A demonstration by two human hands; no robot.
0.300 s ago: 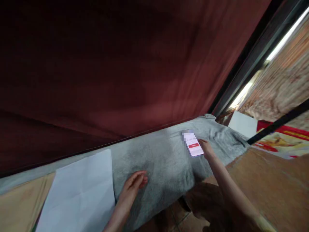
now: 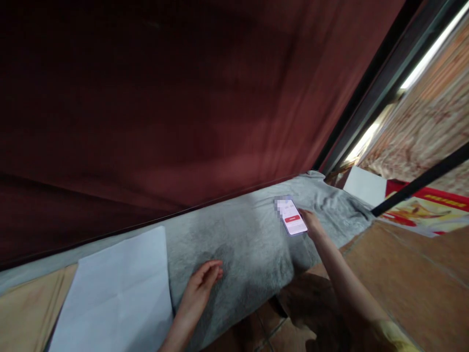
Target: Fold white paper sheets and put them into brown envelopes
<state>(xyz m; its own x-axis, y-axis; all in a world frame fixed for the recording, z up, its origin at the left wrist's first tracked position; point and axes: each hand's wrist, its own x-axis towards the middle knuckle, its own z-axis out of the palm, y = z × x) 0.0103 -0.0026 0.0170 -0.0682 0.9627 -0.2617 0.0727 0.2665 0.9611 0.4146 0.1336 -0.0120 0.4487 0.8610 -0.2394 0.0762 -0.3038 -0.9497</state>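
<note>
Right hand (image 2: 309, 221) grips the phone (image 2: 293, 217) edgewise, likely leaving its screen (image 2: 291, 210) uncovered; left hand (image 2: 205, 278) (loosely curled, seemingly empty), left of phone.

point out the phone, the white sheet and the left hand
Phone (image 2: 292, 218): head view, on the red button on its lit screen
White sheet (image 2: 117, 288): head view, on the middle of its surface
Left hand (image 2: 205, 278): head view, on the middle of the hand
</note>
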